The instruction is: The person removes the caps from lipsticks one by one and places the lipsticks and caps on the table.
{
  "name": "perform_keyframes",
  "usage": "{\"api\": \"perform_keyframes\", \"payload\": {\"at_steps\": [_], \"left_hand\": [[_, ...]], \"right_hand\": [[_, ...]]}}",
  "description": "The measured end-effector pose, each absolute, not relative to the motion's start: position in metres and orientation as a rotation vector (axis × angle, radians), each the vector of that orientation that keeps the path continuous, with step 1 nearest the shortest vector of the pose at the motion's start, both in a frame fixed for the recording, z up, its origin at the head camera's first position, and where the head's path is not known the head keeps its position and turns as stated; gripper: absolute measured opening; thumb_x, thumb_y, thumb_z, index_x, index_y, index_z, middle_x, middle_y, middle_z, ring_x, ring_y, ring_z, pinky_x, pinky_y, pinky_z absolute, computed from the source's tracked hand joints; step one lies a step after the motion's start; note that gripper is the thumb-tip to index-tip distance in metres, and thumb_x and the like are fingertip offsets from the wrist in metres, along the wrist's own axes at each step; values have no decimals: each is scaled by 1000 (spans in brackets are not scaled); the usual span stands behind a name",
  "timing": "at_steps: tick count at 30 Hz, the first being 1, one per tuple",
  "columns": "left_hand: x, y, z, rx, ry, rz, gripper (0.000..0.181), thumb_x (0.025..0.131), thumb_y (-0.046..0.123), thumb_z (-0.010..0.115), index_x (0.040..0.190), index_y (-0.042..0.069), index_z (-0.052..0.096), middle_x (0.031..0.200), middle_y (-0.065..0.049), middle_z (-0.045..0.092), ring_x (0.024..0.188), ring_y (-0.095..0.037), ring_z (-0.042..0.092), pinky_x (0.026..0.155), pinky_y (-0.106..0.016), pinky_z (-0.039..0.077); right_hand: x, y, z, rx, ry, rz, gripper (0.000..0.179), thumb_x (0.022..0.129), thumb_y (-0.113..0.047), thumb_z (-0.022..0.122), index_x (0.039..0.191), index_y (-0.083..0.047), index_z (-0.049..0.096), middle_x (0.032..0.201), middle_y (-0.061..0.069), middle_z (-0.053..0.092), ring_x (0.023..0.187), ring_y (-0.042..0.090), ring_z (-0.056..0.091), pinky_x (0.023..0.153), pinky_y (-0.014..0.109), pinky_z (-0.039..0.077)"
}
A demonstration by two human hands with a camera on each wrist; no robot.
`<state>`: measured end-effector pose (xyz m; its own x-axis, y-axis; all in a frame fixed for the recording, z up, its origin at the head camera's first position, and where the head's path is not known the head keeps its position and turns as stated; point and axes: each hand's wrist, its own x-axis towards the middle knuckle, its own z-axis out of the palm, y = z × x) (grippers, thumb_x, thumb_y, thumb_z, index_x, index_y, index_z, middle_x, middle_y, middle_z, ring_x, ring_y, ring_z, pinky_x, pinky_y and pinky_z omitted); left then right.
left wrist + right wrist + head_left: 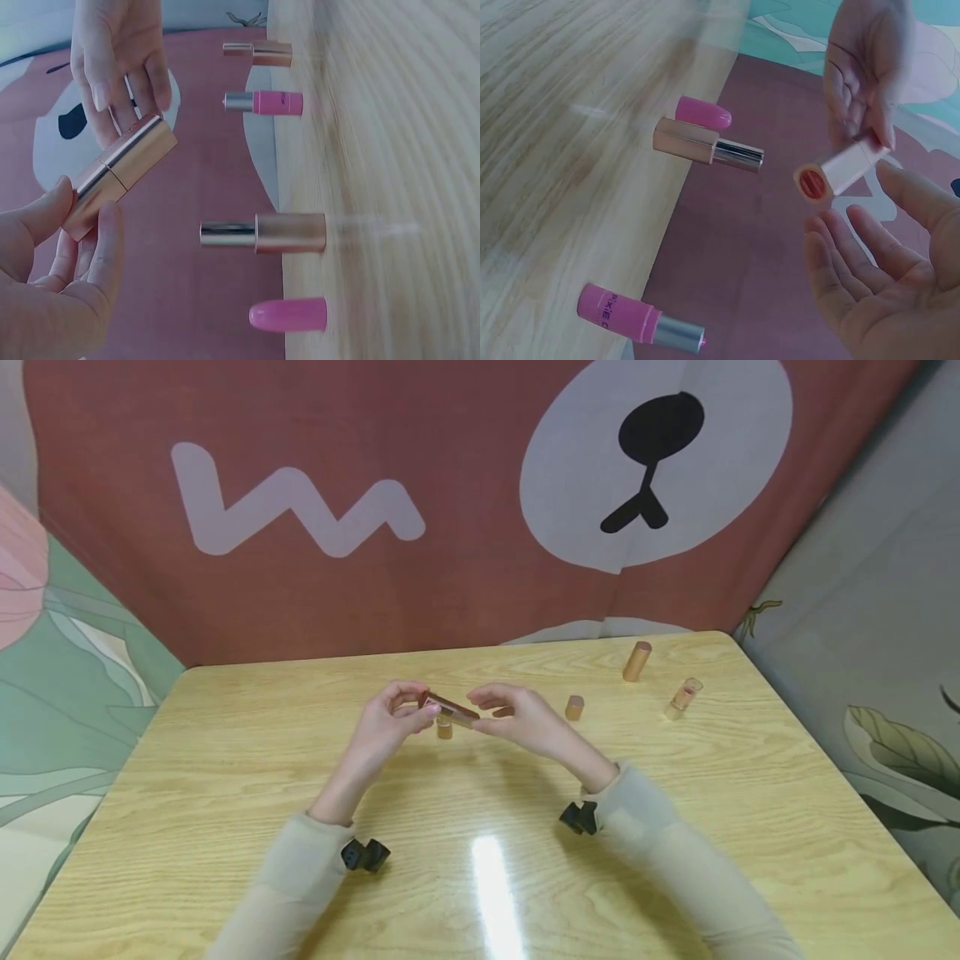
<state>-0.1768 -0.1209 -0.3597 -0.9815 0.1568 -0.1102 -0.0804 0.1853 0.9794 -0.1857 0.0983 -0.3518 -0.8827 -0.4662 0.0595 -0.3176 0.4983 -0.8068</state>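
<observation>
My left hand (pixel 386 718) pinches a shiny rose-gold lipstick tube (pixel 120 178) by one end, thumb on one side and fingers on the other. A seam runs round the tube's middle, and its two halves sit together. The tube is tilted above the table. In the right wrist view its far end shows a red disc (pixel 812 184). My right hand (pixel 525 718) hovers close to that far end, fingers spread and loosely bent. A small gap separates them from the tube in the right wrist view.
On the wooden table (pixel 225 777) stand a pink round-topped piece (pixel 289 314), a rose-gold tube with a narrower metallic top (pixel 291 233), a pink tube with a silver top (pixel 279 103) and another rose-gold tube (pixel 271 53). A red cloth (pixel 337 602) hangs behind.
</observation>
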Motion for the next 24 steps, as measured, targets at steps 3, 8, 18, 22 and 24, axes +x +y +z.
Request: {"api": "perform_keyframes", "payload": {"at_steps": [3, 8, 18, 22, 24], "left_hand": [[-176, -117, -359, 114, 2243, 1889, 43, 92, 17, 64, 129, 4, 48, 134, -14, 55, 108, -24, 66, 99, -41, 50], [-174, -112, -357, 153, 2220, 1897, 42, 92, 16, 64, 129, 3, 49, 131, -15, 56, 103, -16, 67, 102, -43, 47], [-173, -109, -357, 163, 2243, 1878, 38, 92, 15, 64, 126, 4, 51, 125, -15, 60, 95, -10, 66, 96, -37, 50], [-173, -108, -357, 173, 2238, 1881, 37, 92, 13, 64, 126, 3, 51, 124, -17, 61, 100, -13, 66, 96, -39, 51], [-172, -108, -358, 185, 2220, 1893, 38, 92, 13, 64, 126, 2, 51, 124, -18, 62, 101, -15, 66, 98, -42, 51]], "right_hand": [[-186, 97, -354, -695, 2569, -1319, 41, 89, -14, 68, 126, 0, 58, 128, 17, 61, 117, 30, 59, 98, 40, 50], [-186, 96, -358, -746, 2557, -1309, 40, 90, -13, 66, 126, 3, 58, 122, 18, 64, 113, 30, 62, 96, 38, 52], [-186, 95, -360, -750, 2508, -1318, 28, 91, -13, 64, 115, 1, 64, 108, 16, 70, 97, 24, 68, 85, 30, 56], [-186, 96, -361, -724, 2514, -1300, 27, 91, -14, 64, 115, -1, 65, 107, 14, 70, 96, 23, 68, 84, 30, 56], [-186, 97, -361, -713, 2520, -1285, 27, 91, -15, 64, 115, -2, 65, 108, 13, 70, 97, 23, 67, 84, 30, 56]]}}
